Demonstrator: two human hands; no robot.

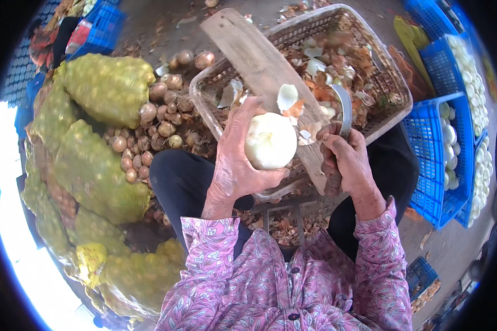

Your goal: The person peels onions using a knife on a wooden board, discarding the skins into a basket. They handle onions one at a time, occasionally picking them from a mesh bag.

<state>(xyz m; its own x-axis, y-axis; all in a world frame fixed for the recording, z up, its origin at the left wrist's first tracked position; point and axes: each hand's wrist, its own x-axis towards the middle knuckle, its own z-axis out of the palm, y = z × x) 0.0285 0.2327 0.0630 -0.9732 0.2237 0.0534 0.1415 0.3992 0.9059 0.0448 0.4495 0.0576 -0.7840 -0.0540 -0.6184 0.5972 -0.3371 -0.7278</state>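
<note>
My left hand (236,161) holds a large peeled white onion (271,141), thumb below it and fingers around its left and upper side. To its right, my right hand (348,159) grips a knife with a curved metal blade (344,105), the blade pointing up and away from me. Beneath both hands a wooden board (261,62) lies slantwise across a dirty plastic crate (391,70). Pieces of onion skin (288,97) rest on the board, and many more skins and peelings fill the crate.
At the left, unpeeled onions (157,124) lie heaped beside full yellow-green mesh sacks (103,87). Blue plastic crates (422,157) with peeled onions (449,136) stand at the right. A small blue crate (420,275) is at lower right. Part of another person (45,45) shows at upper left.
</note>
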